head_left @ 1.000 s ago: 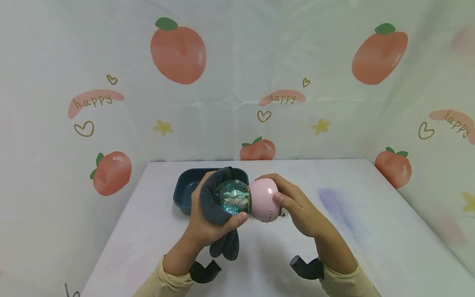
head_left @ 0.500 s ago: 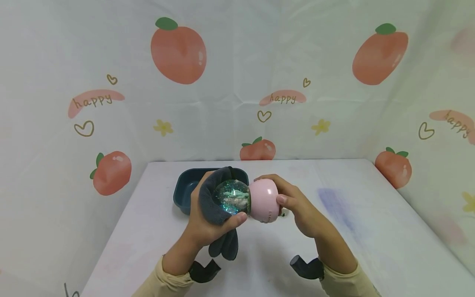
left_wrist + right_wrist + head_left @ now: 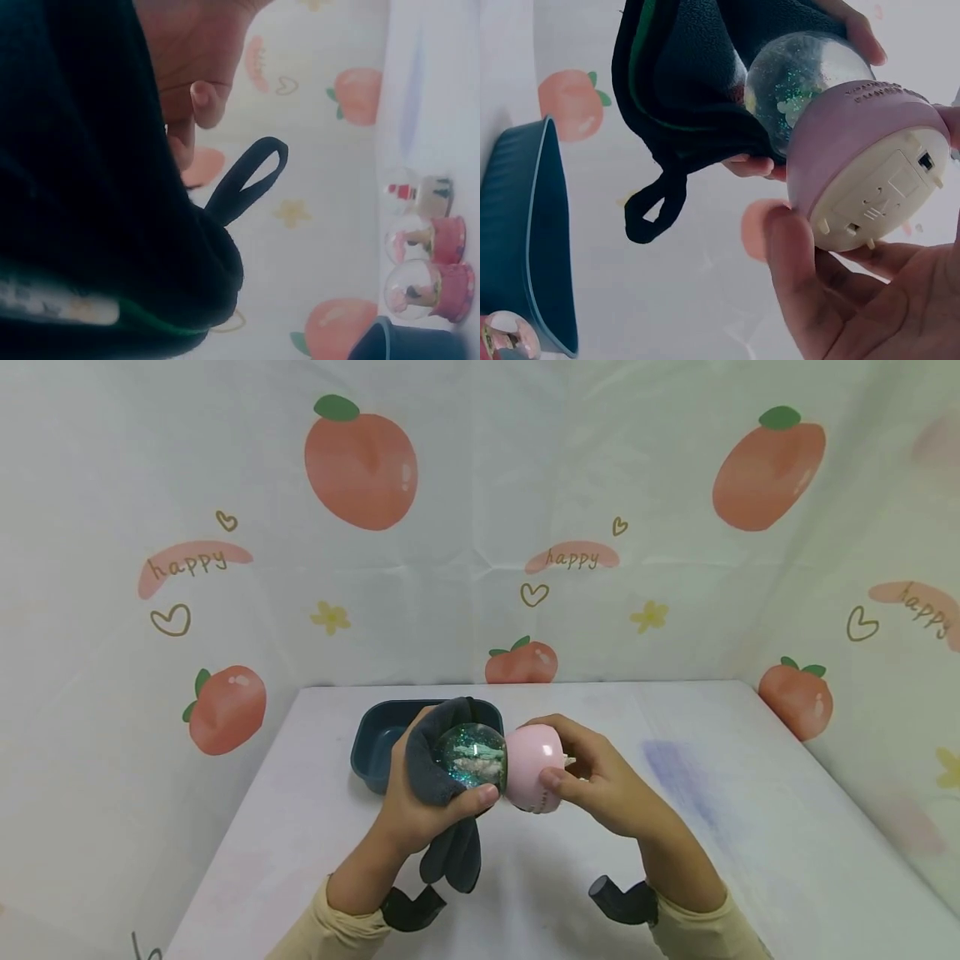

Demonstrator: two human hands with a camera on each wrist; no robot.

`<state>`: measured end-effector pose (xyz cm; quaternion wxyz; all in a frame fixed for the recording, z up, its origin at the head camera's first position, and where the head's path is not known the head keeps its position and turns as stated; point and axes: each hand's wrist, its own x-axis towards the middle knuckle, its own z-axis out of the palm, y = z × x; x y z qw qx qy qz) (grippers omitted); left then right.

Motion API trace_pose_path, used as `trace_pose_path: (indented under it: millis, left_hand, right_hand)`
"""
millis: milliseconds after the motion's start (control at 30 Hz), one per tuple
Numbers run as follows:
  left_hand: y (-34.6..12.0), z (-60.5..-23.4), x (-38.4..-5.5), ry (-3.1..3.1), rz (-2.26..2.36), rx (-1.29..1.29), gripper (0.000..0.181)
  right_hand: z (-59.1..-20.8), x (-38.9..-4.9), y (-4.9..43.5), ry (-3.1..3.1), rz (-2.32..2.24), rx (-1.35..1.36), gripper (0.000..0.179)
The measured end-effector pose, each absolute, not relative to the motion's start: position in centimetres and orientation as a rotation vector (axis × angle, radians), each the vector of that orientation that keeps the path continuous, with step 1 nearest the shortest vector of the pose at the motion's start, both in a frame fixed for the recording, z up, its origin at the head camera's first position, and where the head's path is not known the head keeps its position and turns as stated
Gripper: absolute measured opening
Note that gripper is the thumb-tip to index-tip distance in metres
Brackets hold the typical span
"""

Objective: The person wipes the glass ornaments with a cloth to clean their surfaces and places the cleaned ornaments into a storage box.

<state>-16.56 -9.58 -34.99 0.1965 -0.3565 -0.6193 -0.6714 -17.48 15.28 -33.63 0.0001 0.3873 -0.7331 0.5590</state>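
A snow globe with a pink base (image 3: 531, 764) lies sideways in the air between both hands, its glitter-filled glass dome (image 3: 472, 756) to the left. My left hand (image 3: 408, 818) holds a dark cloth (image 3: 427, 768) cupped around the dome, with the thumb near the seam by the base. Folds of the cloth hang below that hand. My right hand (image 3: 611, 781) grips the pink base by its sides. In the right wrist view the base's cream underside (image 3: 885, 191) shows, with small feet and a switch opening. A loop (image 3: 251, 176) sticks out from the cloth's edge.
Behind the left hand, a dark blue tray (image 3: 371, 756) stands on the white table (image 3: 675, 827). In the left wrist view, a snow globe with a white base (image 3: 435, 196) and two with reddish-pink bases, one nearer the tray (image 3: 454, 292), stand beside it.
The right thumb lifted slightly away from the base, then came back onto it further left. The pink base has turned slightly and small pale feet show at its right end. The left hand stays nearly still.
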Motion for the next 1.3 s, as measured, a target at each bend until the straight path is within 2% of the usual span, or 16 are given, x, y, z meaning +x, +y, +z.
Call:
trace_pose_path:
  millis: [400, 733, 967, 1300]
  left_hand:
    - [-9.67, -34.96, -16.65, -1.712, -1.889, -1.054, 0.07]
    - [-9.77, -35.05, -16.6, -1.773, -1.911, -1.011, 0.072]
    - [-9.72, -34.98, -16.64, -1.75, -1.92, -1.026, 0.073]
    - [-9.73, -35.3, -16.85, -1.777, -1.948, -1.008, 0.073]
  right_hand:
    - [-33.67, -17.52, 15.12, -2.22, 1.927, 1.255, 0.045]
    - [-33.67, -17.52, 15.2, -2.229, 1.813, 1.225, 0.055]
    - [-33.6, -17.57, 15.39, -2.219, 1.635, 1.235, 0.07]
    - [-33.83, -17.93, 15.51, -2.041, 1.46, 1.348, 0.077]
